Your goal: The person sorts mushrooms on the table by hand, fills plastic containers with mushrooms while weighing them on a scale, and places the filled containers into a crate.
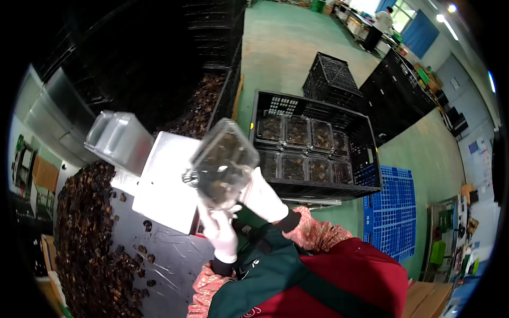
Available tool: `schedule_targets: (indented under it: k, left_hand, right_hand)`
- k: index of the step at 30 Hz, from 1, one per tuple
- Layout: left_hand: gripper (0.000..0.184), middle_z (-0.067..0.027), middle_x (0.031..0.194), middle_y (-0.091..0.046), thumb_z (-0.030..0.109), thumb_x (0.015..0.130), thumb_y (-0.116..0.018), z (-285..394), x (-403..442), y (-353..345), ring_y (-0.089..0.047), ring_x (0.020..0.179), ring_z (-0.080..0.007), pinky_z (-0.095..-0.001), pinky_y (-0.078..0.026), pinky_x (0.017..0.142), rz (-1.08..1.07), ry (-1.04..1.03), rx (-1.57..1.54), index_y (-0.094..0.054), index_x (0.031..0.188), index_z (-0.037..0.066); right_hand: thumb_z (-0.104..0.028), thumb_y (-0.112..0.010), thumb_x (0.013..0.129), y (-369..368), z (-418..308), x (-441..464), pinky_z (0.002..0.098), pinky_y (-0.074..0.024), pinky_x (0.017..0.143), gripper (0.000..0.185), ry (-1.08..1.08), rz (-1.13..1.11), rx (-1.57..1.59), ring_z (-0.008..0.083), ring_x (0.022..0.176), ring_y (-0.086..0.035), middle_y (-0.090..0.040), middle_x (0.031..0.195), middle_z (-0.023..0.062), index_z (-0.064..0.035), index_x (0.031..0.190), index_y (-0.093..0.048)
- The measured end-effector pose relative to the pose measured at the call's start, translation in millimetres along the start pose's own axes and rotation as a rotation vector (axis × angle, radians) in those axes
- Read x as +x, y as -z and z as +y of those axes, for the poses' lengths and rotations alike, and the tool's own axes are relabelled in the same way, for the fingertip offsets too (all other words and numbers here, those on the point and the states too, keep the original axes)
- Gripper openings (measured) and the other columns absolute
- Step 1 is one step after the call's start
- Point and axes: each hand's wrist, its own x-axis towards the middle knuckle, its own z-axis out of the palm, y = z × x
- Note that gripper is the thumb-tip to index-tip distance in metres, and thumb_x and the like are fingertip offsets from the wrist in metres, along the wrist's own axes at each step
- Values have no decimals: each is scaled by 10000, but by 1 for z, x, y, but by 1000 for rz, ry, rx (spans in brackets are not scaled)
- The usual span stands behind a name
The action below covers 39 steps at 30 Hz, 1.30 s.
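A clear plastic box (225,161) with dark brown pieces inside is held up in front of the body, tilted. My left hand (220,233), in a white glove, grips its lower edge. Around its right side is my right hand (262,199), gloved too. Behind the box lies a bright white flat surface (168,177). A stack of empty clear boxes (121,139) stands to the left of it. To the right, a black crate (318,191) holds several filled clear boxes (294,131) in two rows.
Dark brown pieces (85,233) are heaped on the grey table (175,270). More black crates (334,77) stand beyond, with a blue pallet (397,212) at the right. A person (380,26) stands near a far table. Dark stacked crates rise at upper left.
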Motion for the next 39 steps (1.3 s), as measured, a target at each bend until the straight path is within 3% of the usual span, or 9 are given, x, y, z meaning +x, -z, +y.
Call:
schedule_targets:
  k: [7,11,14,20,22,28,30,34,39]
  left_hand:
    - [618,-147,1096,-705,83,976,-544,-11,0,-57,-708,940,-199,-292,-540,820,-716,76,132,-271,1530,60]
    - [408,-115,985,-730,111,993,-541,-29,4,-50,-710,899,-163,-265,-544,785,-746,222,127,-502,1390,28]
    - [352,-114,1019,-727,155,1019,-515,-36,13,-44,-706,919,-166,-275,-545,789,-679,384,109,-543,1349,35]
    - [357,-130,1043,-716,188,1030,-504,-38,18,-29,-694,930,-171,-285,-539,807,-635,544,160,-543,1344,22]
    - [353,-121,1051,-713,178,1033,-496,-38,16,-26,-688,935,-166,-281,-534,819,-579,618,143,-543,1336,3]
    - [352,-87,1048,-711,171,1024,-513,-22,22,-18,-680,952,-127,-249,-523,842,-487,637,111,-549,1331,4]
    - [350,-70,1044,-714,192,1030,-503,-24,25,-14,-683,960,-133,-267,-525,876,-468,596,91,-554,1334,26]
    - [366,-63,1053,-704,217,1032,-502,-15,29,-4,-674,951,-130,-278,-518,897,-465,545,106,-542,1349,38]
    - [359,-62,1014,-718,256,1020,-519,-9,27,8,-681,895,-147,-285,-517,861,-299,485,42,-568,1330,82]
  right_hand:
    - [-329,-522,1016,41,-122,-49,385,-516,927,379,346,357,-377,214,1082,-613,-639,1170,123,-34,1254,-545]
    - [-214,-658,924,139,-267,-91,333,-533,817,296,437,1037,-966,180,900,-662,-695,1013,76,-33,1157,-631]
    - [-215,-682,918,200,-357,-107,322,-536,794,332,587,864,-967,172,894,-658,-693,1063,75,-25,1186,-630]
    - [-373,-624,939,263,-433,-79,349,-493,909,510,351,1020,-1212,219,1016,-651,-687,1142,105,16,1268,-599]
    - [-490,-654,843,331,-448,-67,403,-422,1015,717,68,1299,-1948,363,1233,-553,-613,1281,228,29,1326,-542]
    - [-487,-583,872,297,-403,-41,446,-398,1042,684,87,1449,-1917,406,1248,-529,-584,1334,200,-92,1418,-463]
    - [-478,-534,893,227,-383,-16,492,-397,1058,663,-441,1673,-2183,411,1263,-506,-451,1470,185,-109,1437,-452]
    - [-198,-570,960,185,-341,72,365,-492,950,309,629,837,-2025,289,1084,-633,-641,1232,167,-7,1185,-662]
    - [-61,-566,958,11,-158,222,311,-510,879,189,669,-165,-1753,231,949,-657,-690,1039,131,20,1072,-694]
